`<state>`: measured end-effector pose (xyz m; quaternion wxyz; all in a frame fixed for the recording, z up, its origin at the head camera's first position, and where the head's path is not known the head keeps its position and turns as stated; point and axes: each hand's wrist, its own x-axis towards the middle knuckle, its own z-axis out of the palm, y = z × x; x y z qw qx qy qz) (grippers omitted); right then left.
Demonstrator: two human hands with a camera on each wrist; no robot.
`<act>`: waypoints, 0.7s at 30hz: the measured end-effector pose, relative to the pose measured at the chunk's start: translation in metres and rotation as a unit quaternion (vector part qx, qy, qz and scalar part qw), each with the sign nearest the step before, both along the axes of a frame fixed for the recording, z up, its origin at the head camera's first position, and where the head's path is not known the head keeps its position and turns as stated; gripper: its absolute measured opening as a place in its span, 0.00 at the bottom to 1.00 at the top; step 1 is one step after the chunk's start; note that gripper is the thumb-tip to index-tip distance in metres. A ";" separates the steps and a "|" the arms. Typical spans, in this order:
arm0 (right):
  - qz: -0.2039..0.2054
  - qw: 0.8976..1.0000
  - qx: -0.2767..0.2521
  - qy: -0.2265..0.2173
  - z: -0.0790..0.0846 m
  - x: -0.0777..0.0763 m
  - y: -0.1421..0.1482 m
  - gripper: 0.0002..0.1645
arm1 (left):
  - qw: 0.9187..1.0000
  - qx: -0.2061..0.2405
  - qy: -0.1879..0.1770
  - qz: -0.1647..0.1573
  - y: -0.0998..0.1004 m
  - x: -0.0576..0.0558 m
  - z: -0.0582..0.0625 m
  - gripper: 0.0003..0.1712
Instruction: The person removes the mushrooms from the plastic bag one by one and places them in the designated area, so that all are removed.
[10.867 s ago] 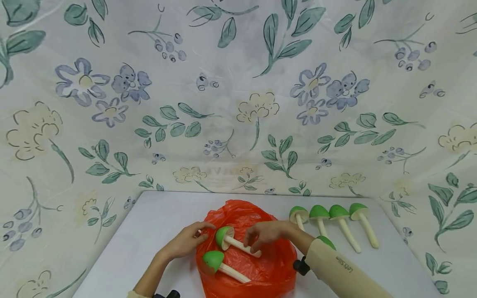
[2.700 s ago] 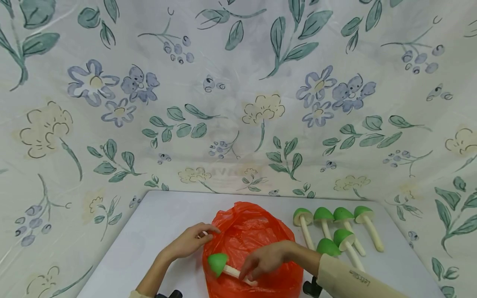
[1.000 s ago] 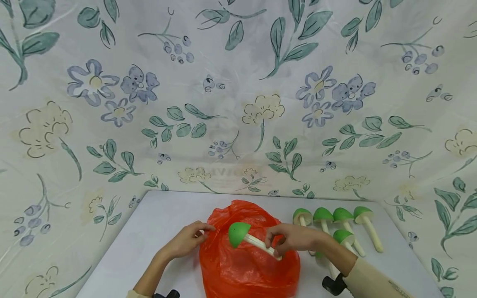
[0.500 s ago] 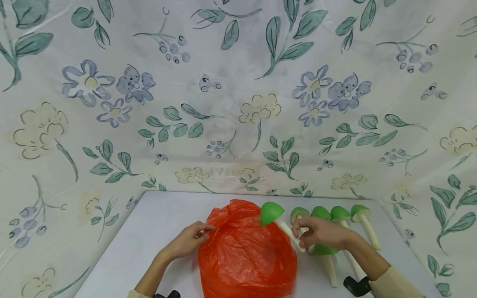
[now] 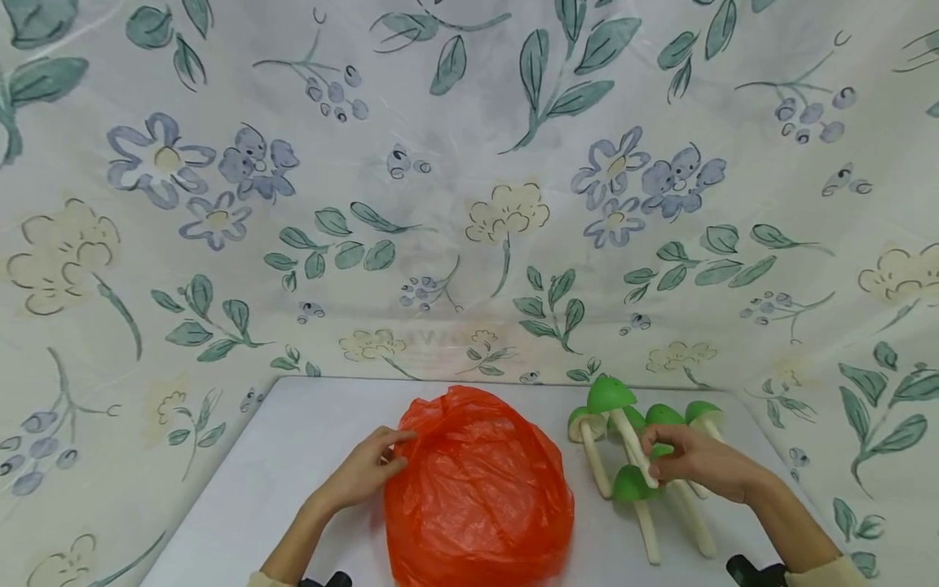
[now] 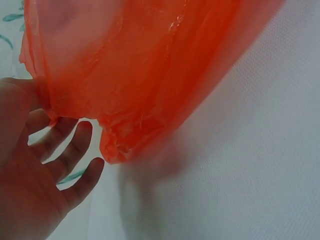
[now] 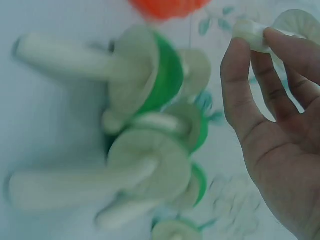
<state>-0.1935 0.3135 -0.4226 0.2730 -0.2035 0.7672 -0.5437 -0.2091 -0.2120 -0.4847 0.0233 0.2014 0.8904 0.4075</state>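
Observation:
A toy mushroom (image 5: 611, 394) with a green cap and pale stem is pinched by the stem's end in my right hand (image 5: 704, 461). It is held over a cluster of similar mushrooms, with the cap pointing away. In the right wrist view the thumb and fingertips meet on the pale stem (image 7: 248, 35). My left hand (image 5: 363, 469) pinches the left rim of a red plastic bag (image 5: 480, 497), whose mouth gapes upward. In the left wrist view several fingers (image 6: 75, 150) are spread beside the bag's crumpled edge (image 6: 127, 142).
Several green-capped mushrooms lie at the right of the white table (image 5: 323, 408): one at the cluster's left (image 5: 594, 456), one in front (image 5: 645, 530), one at the far right (image 5: 706, 412). A floral cloth (image 5: 440, 244) hangs behind the table.
My right hand has lifted the mushroom out of the red bag and carried it right, over the other mushrooms. A mushroom seen earlier in the bag is among the cluster. My left hand keeps the rim.

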 end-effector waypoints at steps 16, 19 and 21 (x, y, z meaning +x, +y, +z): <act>-0.047 0.996 -0.016 -0.069 -0.029 0.022 0.094 0.08 | 0.999 0.001 -0.026 0.044 0.002 -0.005 -0.004 0.22; -0.057 0.995 -0.008 -0.085 -0.033 0.025 0.106 0.08 | 0.999 0.003 -0.027 0.042 0.002 -0.007 -0.005 0.22; -0.066 0.993 0.001 -0.096 -0.038 0.027 0.112 0.08 | 0.999 0.004 -0.027 0.040 0.002 -0.007 -0.006 0.22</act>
